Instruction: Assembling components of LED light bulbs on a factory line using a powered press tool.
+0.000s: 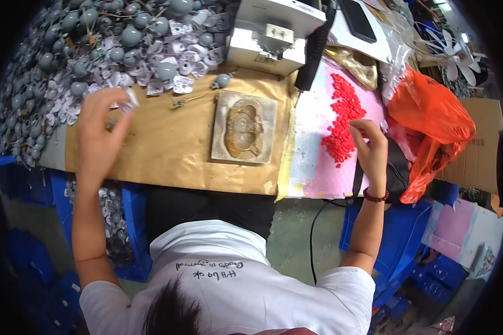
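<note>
My left hand (101, 125) is over the left side of the brown-papered bench, beside a large heap of parts. Its fingers and thumb curl around a small whitish plastic piece (131, 98). My right hand (371, 146) hovers at the right edge of a pile of small red pieces (342, 114), thumb and fingertips drawn together. Whatever they may pinch is too small to make out. Between the hands lies a square metal fixture (220, 120) with a shaped, amber-stained hollow. Just behind it sits a grey round part (222, 81) with a thin stem.
Grey balls and white plastic pieces (183, 84) heap across the back left. A white-and-metal machine (268, 53) stands behind the fixture. An orange-red plastic bag (430, 111) bulges at the right, near a cardboard box (478, 145). Blue bins (134, 223) stand below the bench.
</note>
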`<action>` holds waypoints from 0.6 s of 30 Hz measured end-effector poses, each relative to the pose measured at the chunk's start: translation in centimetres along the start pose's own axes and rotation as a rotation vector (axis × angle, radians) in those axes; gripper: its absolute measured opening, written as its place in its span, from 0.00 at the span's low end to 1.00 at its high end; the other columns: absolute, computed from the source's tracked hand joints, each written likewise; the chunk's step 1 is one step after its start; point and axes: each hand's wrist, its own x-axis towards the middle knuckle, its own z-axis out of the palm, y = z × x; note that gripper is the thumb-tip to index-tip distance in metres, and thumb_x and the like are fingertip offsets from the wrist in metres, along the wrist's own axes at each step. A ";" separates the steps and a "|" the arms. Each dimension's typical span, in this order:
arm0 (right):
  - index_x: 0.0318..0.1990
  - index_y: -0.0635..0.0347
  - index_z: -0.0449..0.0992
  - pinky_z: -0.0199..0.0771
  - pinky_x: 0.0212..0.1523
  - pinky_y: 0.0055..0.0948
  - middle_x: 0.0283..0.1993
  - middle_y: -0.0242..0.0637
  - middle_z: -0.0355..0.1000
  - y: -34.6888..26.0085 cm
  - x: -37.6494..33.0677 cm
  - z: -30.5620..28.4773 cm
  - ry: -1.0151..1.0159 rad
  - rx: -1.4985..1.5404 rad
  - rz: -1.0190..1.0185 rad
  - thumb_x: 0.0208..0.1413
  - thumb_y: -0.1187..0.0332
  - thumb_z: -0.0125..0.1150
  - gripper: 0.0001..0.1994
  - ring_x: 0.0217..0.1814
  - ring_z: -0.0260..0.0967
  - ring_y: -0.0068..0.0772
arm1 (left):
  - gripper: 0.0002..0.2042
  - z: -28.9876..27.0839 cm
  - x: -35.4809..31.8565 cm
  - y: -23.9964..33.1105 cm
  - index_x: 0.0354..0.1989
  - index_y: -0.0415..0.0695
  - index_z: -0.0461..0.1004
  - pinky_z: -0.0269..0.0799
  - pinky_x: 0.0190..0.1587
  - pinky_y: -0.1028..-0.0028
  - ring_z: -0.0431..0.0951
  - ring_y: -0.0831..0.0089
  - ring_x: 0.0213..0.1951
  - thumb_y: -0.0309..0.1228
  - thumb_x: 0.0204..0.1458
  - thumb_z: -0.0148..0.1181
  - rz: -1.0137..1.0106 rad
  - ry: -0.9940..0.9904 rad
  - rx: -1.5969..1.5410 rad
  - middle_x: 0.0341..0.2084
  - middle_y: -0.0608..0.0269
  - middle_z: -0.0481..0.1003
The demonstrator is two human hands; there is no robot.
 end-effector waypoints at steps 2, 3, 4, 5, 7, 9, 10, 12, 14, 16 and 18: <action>0.37 0.63 0.79 0.74 0.40 0.33 0.36 0.42 0.76 0.3 0.2 0.5 -0.096 -0.171 -0.142 0.51 0.78 0.64 0.05 0.39 0.74 0.43 | 0.09 1.5 -0.5 4.0 0.38 0.41 0.77 0.70 0.52 0.63 0.75 0.56 0.47 0.23 0.47 0.66 0.057 -0.233 -0.237 0.39 0.56 0.77; 0.36 0.62 0.79 0.74 0.40 0.36 0.36 0.42 0.76 0.0 0.4 1.0 -0.132 -0.228 -0.203 0.51 0.78 0.64 0.05 0.40 0.73 0.44 | 0.09 2.6 -0.6 5.4 0.37 0.42 0.77 0.70 0.52 0.63 0.75 0.57 0.46 0.24 0.47 0.66 0.113 -0.323 -0.287 0.39 0.57 0.77; 0.36 0.62 0.79 0.74 0.41 0.38 0.36 0.41 0.75 -0.4 0.5 1.4 -0.169 -0.285 -0.262 0.50 0.77 0.64 0.05 0.41 0.73 0.45 | 0.09 3.9 -0.8 6.4 0.37 0.43 0.78 0.71 0.51 0.63 0.75 0.57 0.46 0.24 0.47 0.67 0.168 -0.414 -0.339 0.39 0.58 0.77; 0.35 0.59 0.80 0.72 0.42 0.40 0.34 0.39 0.74 0.3 0.6 2.0 -0.149 -0.341 -0.278 0.50 0.75 0.64 0.05 0.41 0.71 0.45 | 0.09 5.5 -0.8 7.2 0.37 0.43 0.78 0.71 0.51 0.63 0.74 0.58 0.46 0.25 0.46 0.67 0.220 -0.414 -0.374 0.38 0.59 0.76; 0.35 0.61 0.79 0.73 0.43 0.39 0.36 0.40 0.75 1.1 1.2 2.9 -0.178 -0.424 -0.317 0.49 0.77 0.64 0.05 0.40 0.71 0.45 | 0.09 8.3 -0.5 8.0 0.36 0.44 0.78 0.71 0.51 0.64 0.73 0.59 0.46 0.25 0.45 0.67 0.302 -0.405 -0.382 0.36 0.61 0.75; 0.35 0.62 0.79 0.73 0.43 0.39 0.37 0.40 0.75 1.7 1.3 3.6 -0.192 -0.489 -0.342 0.48 0.77 0.64 0.05 0.40 0.71 0.45 | 0.09 10.6 0.1 8.3 0.36 0.44 0.78 0.71 0.50 0.64 0.72 0.60 0.46 0.25 0.45 0.67 0.361 -0.389 -0.332 0.36 0.63 0.75; 0.34 0.62 0.79 0.72 0.43 0.39 0.36 0.39 0.75 2.0 1.3 3.8 -0.193 -0.515 -0.349 0.48 0.77 0.65 0.05 0.40 0.71 0.45 | 0.09 11.4 0.3 8.3 0.36 0.44 0.78 0.70 0.50 0.64 0.72 0.60 0.46 0.25 0.45 0.67 0.329 -0.373 -0.313 0.36 0.64 0.75; 0.33 0.60 0.79 0.71 0.42 0.38 0.34 0.38 0.74 2.3 1.6 4.1 -0.180 -0.526 -0.362 0.48 0.75 0.65 0.05 0.39 0.71 0.43 | 0.08 12.6 0.8 8.3 0.35 0.43 0.79 0.70 0.50 0.63 0.72 0.59 0.47 0.24 0.45 0.66 0.265 -0.341 -0.282 0.36 0.65 0.75; 0.32 0.58 0.79 0.70 0.42 0.38 0.31 0.36 0.73 2.5 1.7 4.3 -0.153 -0.498 -0.373 0.47 0.72 0.65 0.04 0.38 0.70 0.41 | 0.10 12.5 1.2 8.5 0.38 0.44 0.78 0.69 0.52 0.63 0.71 0.58 0.48 0.26 0.46 0.66 0.227 -0.305 -0.263 0.40 0.62 0.74; 0.31 0.59 0.78 0.71 0.39 0.37 0.31 0.36 0.74 -0.2 2.4 4.9 -0.100 -0.324 -0.407 0.45 0.75 0.67 0.05 0.37 0.70 0.41 | 0.12 12.4 1.0 8.5 0.41 0.43 0.77 0.68 0.53 0.63 0.71 0.58 0.49 0.27 0.46 0.67 0.160 -0.280 -0.269 0.42 0.59 0.73; 0.30 0.59 0.78 0.71 0.37 0.36 0.32 0.36 0.74 -3.5 3.1 6.3 -0.035 -0.085 -0.448 0.43 0.77 0.69 0.07 0.36 0.71 0.41 | 0.13 12.2 0.8 8.0 0.42 0.43 0.76 0.67 0.54 0.64 0.71 0.58 0.49 0.26 0.47 0.67 0.080 -0.261 -0.412 0.44 0.58 0.72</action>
